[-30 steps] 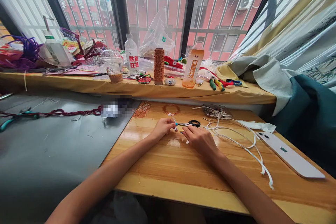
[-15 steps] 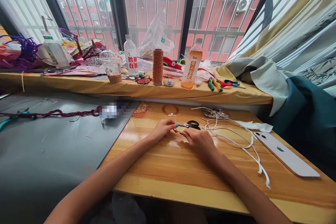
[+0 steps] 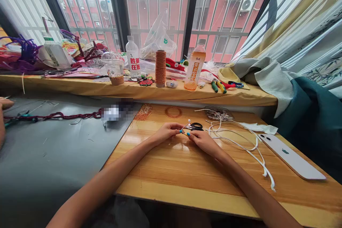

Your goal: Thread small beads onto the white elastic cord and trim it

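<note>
My left hand (image 3: 169,131) is closed in a pinch over the wooden table, with a thin white cord (image 3: 189,122) rising from its fingertips. Close beside it, my right hand (image 3: 203,139) pinches a thin copper-coloured wire (image 3: 184,134), which runs between the two sets of fingertips. Where wire and cord meet is too small to make out. Black-handled scissors (image 3: 197,125) lie just behind my fingers, their blades partly hidden. Farther back rest a coil of copper wire (image 3: 173,112) and a pile of short wire pieces (image 3: 143,112).
White cords (image 3: 248,146) and a phone (image 3: 291,156) lie on the right, near a clear tray of small parts (image 3: 217,114). A wire spool (image 3: 160,68) and bottles stand on the sill. At far left, another person's hand (image 3: 5,103) is above a dark red braided cord (image 3: 58,115).
The white cord's tip has swung right, and my left fingertips have shifted slightly right. My right hand has moved little. Another person's hand has come into view at far left.
</note>
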`<state>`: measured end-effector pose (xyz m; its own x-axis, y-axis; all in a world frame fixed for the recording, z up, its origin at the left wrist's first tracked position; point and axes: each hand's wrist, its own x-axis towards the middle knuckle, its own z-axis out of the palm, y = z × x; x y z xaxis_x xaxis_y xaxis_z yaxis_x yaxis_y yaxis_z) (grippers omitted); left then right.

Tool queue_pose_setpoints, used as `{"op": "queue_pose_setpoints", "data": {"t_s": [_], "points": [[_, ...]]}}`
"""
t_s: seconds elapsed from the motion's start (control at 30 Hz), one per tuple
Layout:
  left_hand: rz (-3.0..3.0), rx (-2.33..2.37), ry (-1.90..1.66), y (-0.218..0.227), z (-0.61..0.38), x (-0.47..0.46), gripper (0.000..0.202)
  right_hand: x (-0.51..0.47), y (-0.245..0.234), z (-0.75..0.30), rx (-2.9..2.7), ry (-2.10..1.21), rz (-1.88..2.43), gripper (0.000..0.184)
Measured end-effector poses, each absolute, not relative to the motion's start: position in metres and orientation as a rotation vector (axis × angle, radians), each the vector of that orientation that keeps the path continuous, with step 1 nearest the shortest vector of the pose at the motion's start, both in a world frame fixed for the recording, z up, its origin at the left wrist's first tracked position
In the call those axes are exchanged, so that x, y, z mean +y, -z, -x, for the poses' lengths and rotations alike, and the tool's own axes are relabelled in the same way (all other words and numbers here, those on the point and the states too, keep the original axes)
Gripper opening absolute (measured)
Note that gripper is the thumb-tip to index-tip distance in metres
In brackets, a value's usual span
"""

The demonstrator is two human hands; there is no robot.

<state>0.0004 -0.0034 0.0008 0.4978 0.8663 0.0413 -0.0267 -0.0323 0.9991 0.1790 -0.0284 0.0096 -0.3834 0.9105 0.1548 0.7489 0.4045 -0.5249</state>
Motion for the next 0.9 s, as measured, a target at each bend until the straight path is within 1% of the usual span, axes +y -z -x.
{"op": "queue_pose_setpoints", "data": {"t_s": [0.1, 0.27, 0.57, 0.7, 0.9], "points": [[-1.431, 0.765, -0.806, 0.0, 0.001, -0.002, 0.037, -0.028, -0.01, -0.179, -2.242, -0.526, 1.431, 0.034], [-1.5, 0.733, -0.777, 0.005, 0.001, -0.001, 0.037, -0.027, -0.01, -0.179, -2.238, -0.578, 1.46, 0.033], [-1.614, 0.753, -0.804, 0.011, -0.002, -0.001, 0.026, -0.025, -0.011, -0.18, -2.232, -0.708, 1.478, 0.035], [-1.683, 0.757, -0.828, 0.012, -0.002, -0.003, 0.02, -0.018, -0.004, -0.184, -2.171, -0.954, 1.421, 0.037], [-1.906, 0.859, -0.876, 0.007, -0.004, -0.012, 0.017, -0.02, -0.008, -0.185, -1.877, -1.504, 1.43, 0.04]]}}
